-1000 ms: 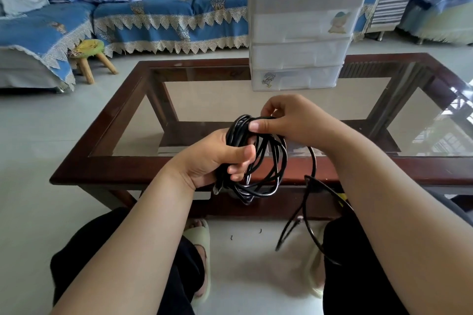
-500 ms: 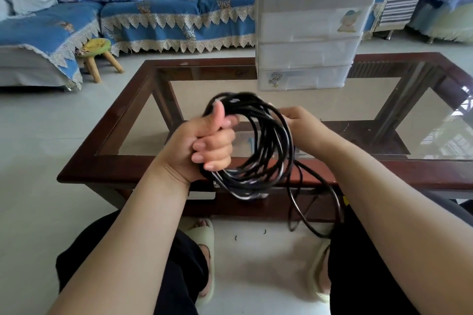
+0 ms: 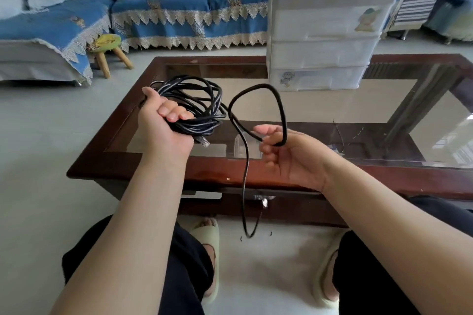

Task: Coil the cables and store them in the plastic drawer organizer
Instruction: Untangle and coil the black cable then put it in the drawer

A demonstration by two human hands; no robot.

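Up at the far edge of the glass-topped table (image 3: 122, 169) stands the white plastic drawer organizer (image 3: 325, 33), its three drawers pushed in; open compartments on top are cut off by the frame, and what they hold cannot be made out. Over the table's near edge, the left hand (image 3: 163, 128) grips a bundle of black cable (image 3: 197, 107) loops, fingers curled round them, a clear plug poking out below the palm. The right hand (image 3: 289, 156) pinches a single raised loop of that same cable, whose tail hangs down toward the floor. Behind sit a blue-covered sofa (image 3: 179, 13) and a small wooden stool (image 3: 108, 52).
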